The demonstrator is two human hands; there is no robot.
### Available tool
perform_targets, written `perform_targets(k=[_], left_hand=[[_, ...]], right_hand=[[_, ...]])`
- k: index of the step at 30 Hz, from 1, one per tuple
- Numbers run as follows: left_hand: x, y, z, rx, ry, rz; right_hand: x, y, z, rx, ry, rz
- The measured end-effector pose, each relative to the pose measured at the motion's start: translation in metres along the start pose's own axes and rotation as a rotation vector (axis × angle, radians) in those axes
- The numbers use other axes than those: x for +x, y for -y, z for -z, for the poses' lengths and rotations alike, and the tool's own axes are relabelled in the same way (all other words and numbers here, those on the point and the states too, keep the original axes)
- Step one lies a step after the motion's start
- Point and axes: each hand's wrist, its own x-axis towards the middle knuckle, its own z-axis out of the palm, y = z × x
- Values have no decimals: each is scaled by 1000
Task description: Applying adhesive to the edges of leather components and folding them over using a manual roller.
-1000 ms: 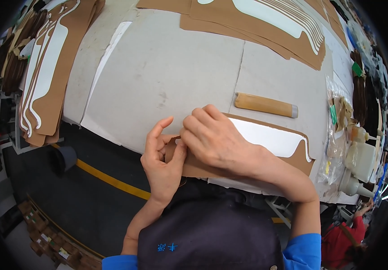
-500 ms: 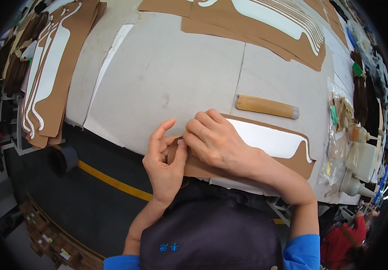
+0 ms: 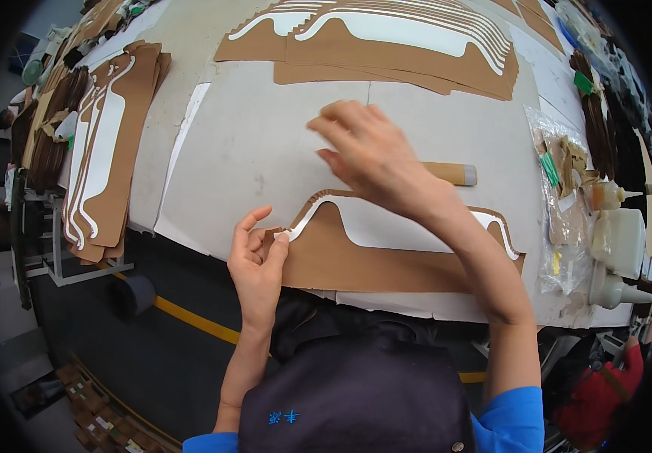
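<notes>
A brown sheet panel (image 3: 409,269) with a white shaped insert (image 3: 394,230) lies along the near table edge, its notched upper border partly turned over the white. My left hand (image 3: 256,260) pinches the panel's left tip between thumb and fingers. Above the panel, my right hand (image 3: 367,147) is raised off it, fingers loosely bent, thumb apart, nothing visible in it; motion blurs it slightly. Just behind the right wrist lies a flat tan bar (image 3: 447,173) with a grey end, its left part hidden by my arm.
Fanned stacks of similar brown panels (image 3: 386,57) lie at the table's far side, and more panels (image 3: 118,162) at the left. On the right are a clear plastic bag (image 3: 560,249) and white bottles (image 3: 617,241). A person in red (image 3: 594,400) is at lower right.
My right hand has lifted off the panel's left end and moved up and away over the table, uncovering the curved border. The left hand still pinches the tip. The view has shifted slightly.
</notes>
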Motion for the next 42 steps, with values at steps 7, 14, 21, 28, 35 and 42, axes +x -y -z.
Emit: perform_targets(k=[7, 14, 21, 28, 35, 42], left_hand=[[13, 10, -4, 75, 46, -12], [32, 21, 23, 212, 40, -89], [34, 17, 16, 356, 15, -32], [33, 7, 8, 492, -1, -77], [38, 5, 18, 434, 71, -23], [34, -3, 16, 378, 129, -20]], right_hand=[[-92, 14, 131, -97, -7, -292], [-274, 29, 257, -203, -804, -1096], [-389, 18, 397, -520, -1243, -1222], [-438, -38, 481, -1368, -751, -1418], [-431, 3, 554, -1268, -1211, -1021], [-339, -57, 581, -1148, -941, -1033]])
